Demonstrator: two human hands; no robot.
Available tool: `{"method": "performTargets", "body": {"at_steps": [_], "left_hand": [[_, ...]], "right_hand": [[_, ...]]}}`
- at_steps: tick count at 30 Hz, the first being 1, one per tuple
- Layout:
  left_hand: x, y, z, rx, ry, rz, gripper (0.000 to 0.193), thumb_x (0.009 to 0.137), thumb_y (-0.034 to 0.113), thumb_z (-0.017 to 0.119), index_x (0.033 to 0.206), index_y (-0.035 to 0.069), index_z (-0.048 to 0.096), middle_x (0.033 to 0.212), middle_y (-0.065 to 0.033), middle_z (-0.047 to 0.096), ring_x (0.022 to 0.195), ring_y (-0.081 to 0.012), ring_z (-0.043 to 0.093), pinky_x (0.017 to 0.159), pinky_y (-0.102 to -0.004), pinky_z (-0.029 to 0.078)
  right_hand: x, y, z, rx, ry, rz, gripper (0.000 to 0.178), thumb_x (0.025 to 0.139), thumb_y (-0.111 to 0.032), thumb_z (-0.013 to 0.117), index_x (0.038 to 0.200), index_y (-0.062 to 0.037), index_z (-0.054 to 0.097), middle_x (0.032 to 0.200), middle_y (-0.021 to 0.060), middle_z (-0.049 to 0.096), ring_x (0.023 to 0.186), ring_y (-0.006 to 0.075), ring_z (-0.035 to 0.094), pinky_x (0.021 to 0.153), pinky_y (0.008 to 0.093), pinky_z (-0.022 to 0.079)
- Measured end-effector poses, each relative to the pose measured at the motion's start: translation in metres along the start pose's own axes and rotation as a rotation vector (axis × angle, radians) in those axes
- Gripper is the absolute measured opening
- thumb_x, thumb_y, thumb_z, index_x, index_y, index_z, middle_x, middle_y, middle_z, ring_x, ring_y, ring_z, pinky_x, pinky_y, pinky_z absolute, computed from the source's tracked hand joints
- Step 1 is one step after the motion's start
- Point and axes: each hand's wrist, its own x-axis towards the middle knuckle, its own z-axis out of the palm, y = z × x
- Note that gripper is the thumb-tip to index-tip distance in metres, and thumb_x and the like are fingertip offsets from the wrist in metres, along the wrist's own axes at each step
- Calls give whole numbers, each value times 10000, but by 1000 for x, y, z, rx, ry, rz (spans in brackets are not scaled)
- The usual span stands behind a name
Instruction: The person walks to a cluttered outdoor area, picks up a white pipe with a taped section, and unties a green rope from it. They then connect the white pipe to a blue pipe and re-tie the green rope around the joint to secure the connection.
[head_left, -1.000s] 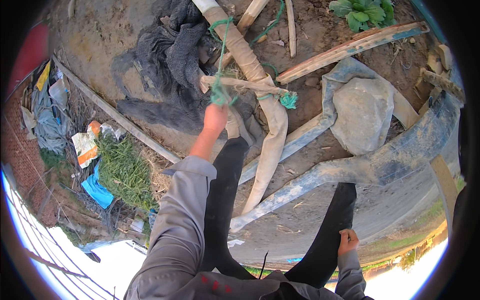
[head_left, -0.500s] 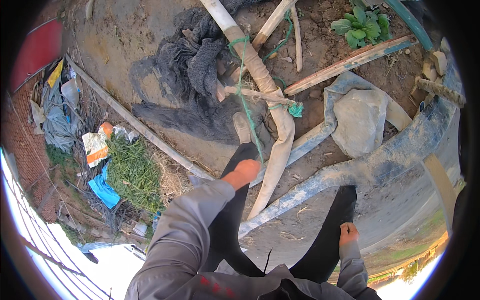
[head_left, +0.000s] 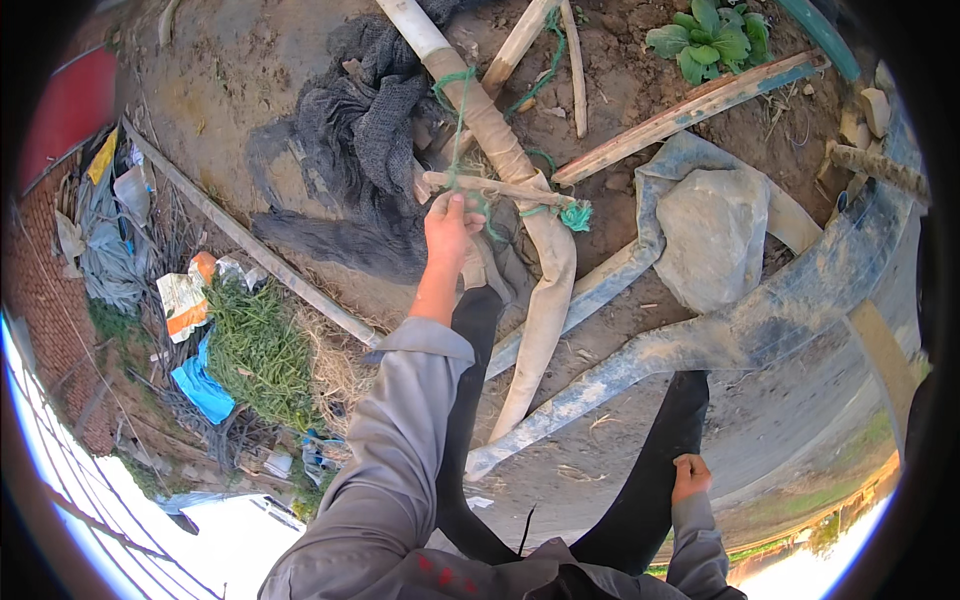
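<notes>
A hand on the green string

Picture a clock face laid over the view. The green string (head_left: pixel 460 130) runs from the cloth-wrapped pole (head_left: pixel 480 105), near 12 o'clock, down toward the middle. The left hand (head_left: pixel 450 230) is just above the middle, with its fingers closed on the string beside a short stick (head_left: pixel 500 187). The right hand (head_left: pixel 690 478) is at 4 o'clock, curled up against the black trouser leg (head_left: pixel 640 500). I can't see inside its palm.

The string looks light, thin and bendy. It might fray, but it shouldn't break like glass. The straight bit between pole and stick looks easiest to grab. The stick looks stiff and light, so its bare end near 11 o'clock should be good to hold.

Red marks (head_left: pixel 437 575) sit on the grey jacket (head_left: pixel 385 430) near 6 o'clock, but I can't read them. I see no clear brand.
</notes>
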Motion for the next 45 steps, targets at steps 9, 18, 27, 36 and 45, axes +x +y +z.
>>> {"method": "performTargets", "body": {"at_steps": [9,18,27,36,45], "left_hand": [[-23,82,2,566,-193,38,296,1008,267,565,939,8,692,786,-19,536,624,-114,509,567,-310,523],[-4,37,-5,811,-76,263,324,1005,265,560,976,-17,718,803,-166,663,740,-283,654,681,-380,511],[55,-28,11,915,89,700,308,965,259,628,1014,-34,709,915,-224,715,891,-360,702,809,-423,529],[69,61,-45,452,-99,396,231,1011,146,647,1189,3,681,971,-35,725,709,-62,612,587,-223,502],[33,119,13,1538,-246,474,380,912,400,709,949,25,755,793,-165,711,774,-328,697,732,-429,539]], "right_hand": [[-2,-15,-5,-14,-13,51,188,969,-149,590,889,-16,696,839,102,695,820,204,654,793,340,521],[4,-13,-12,35,-8,61,201,975,-158,595,887,-7,695,843,108,695,815,194,652,780,341,517],[7,-21,-19,-91,-58,88,218,980,-171,591,881,-2,688,845,87,694,821,176,645,786,334,512],[3,-26,-18,-18,-27,60,228,989,-179,591,874,-6,686,856,81,697,835,172,643,798,335,510],[8,-31,-20,-29,-53,117,220,984,-173,593,879,-2,686,843,78,697,830,161,636,800,330,509]]}}
